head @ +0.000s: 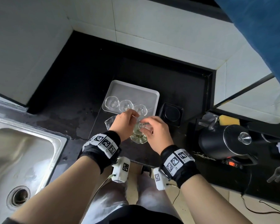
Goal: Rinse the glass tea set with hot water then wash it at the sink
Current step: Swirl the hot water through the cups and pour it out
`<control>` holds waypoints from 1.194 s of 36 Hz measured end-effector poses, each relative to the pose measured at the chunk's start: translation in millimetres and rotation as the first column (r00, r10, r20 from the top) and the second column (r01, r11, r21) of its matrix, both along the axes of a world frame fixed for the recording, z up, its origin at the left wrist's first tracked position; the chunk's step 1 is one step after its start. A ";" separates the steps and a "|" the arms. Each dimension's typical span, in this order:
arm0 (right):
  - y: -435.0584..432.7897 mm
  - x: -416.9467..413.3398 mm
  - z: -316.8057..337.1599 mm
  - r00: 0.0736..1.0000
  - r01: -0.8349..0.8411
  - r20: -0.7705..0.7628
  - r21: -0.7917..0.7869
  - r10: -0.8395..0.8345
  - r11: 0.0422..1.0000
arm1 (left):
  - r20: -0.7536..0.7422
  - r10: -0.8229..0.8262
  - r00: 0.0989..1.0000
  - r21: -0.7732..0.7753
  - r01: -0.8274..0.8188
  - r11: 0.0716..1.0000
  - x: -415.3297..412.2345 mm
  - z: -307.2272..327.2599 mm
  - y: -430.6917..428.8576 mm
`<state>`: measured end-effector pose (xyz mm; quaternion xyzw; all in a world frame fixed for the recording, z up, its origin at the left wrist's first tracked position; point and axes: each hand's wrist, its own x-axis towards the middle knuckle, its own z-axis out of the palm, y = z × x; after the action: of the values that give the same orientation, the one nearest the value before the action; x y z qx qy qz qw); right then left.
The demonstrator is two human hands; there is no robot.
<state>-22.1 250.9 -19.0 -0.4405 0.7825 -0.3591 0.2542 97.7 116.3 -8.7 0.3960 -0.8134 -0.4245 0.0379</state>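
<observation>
Three glass cups (126,105) sit in the tray (132,85); before it, left hand (122,125) and right hand (157,133) fingers clasp the glass teapot (138,136); washing seemingly not begun

Left grip (121,125): fingers curled, pinching the top of the glass vessel (139,137).
Right grip (158,134): fingers curled on the glass vessel.
Forearms: bare, converging forward.

The sink (23,151) fills the lower left of the frame, the tray (132,90) lies at centre with three cups (126,105) along its lower edge, the teapot (138,138) stands just below, and the kettle (223,143) stands far right.
</observation>
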 end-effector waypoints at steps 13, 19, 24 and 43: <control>1.4 -3.9 -8.8 0.978 -0.032 -0.202 0.093 0.050 0.995 | 0.014 0.030 0.999 -0.083 -0.029 0.996 3.0 5.4 -3.4; 4.2 1.0 -13.4 0.979 -0.018 -0.197 0.202 0.059 0.979 | 0.145 0.103 0.984 -0.195 -0.073 0.978 10.4 -0.1 0.8; 3.4 -0.4 -17.4 0.972 0.003 -0.228 0.225 0.050 0.974 | 0.270 0.045 0.962 -0.127 -0.011 0.992 11.2 5.8 5.5; 3.1 -3.9 -17.5 0.949 -0.004 -0.303 0.243 0.080 0.970 | 0.370 0.011 0.929 -0.064 0.013 0.998 13.7 1.5 7.5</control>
<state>-26.0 254.0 -36.5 -0.4744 0.8407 -0.1826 0.1868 111.4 123.8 -7.2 0.4672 -0.8194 -0.3155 -0.1036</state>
